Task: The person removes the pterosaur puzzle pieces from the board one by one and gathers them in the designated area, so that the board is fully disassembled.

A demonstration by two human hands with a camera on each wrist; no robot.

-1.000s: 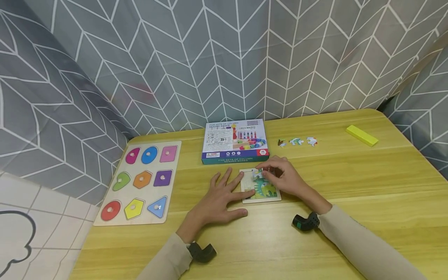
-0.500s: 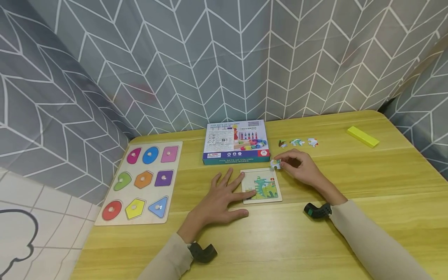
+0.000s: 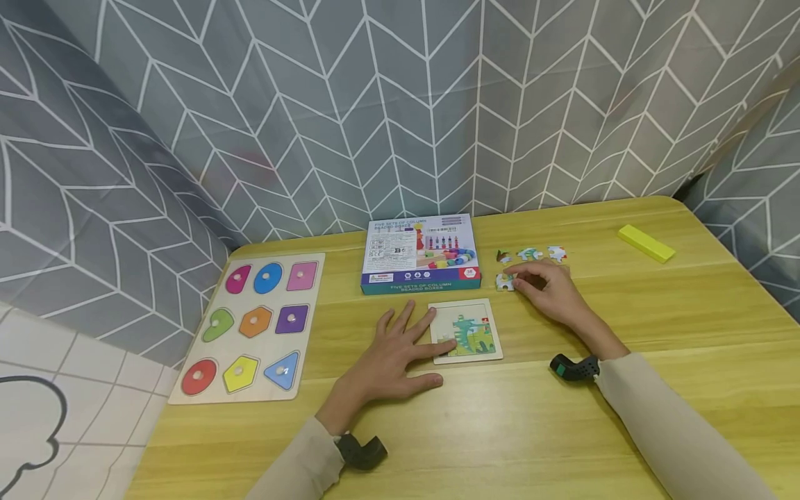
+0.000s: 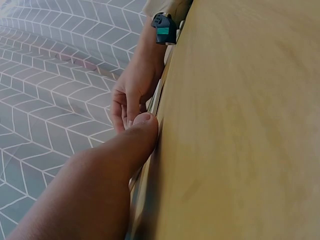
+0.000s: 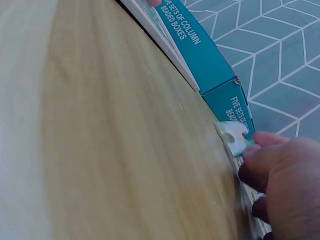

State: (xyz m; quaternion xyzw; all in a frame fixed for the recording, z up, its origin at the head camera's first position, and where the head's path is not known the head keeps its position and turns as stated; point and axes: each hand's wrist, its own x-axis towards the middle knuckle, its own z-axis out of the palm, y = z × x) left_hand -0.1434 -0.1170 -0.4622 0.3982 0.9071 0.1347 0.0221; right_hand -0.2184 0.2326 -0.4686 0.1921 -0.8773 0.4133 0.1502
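Note:
My right hand (image 3: pixel 551 293) pinches a small jigsaw piece (image 3: pixel 504 281) between thumb and forefinger, low over the table to the right of the box. In the right wrist view the same piece (image 5: pixel 233 137) shows a pale face with a notch in its edge. My left hand (image 3: pixel 392 361) lies spread with straight fingers, some fingertips on the left side of the square wooden puzzle tray (image 3: pixel 494 326). A partly filled green dinosaur picture (image 3: pixel 471 336) is in that tray, with bare wood at its top and left. Behind the right hand, several loose jigsaw pieces (image 3: pixel 529 254) lie in a row.
A flat "Five Sets of Column Beaded Boxes" carton (image 3: pixel 419 253) lies behind the tray. To the left is a wooden shape board (image 3: pixel 300 385) with coloured knobbed shapes. A yellow block (image 3: pixel 646 243) rests at the back right. A grey patterned curtain (image 3: pixel 400 104) hangs behind the table.
My right hand has lifted the jigsaw piece off the upper part of the tray and carried it right and back towards the loose pieces. The left hand has stayed in place.

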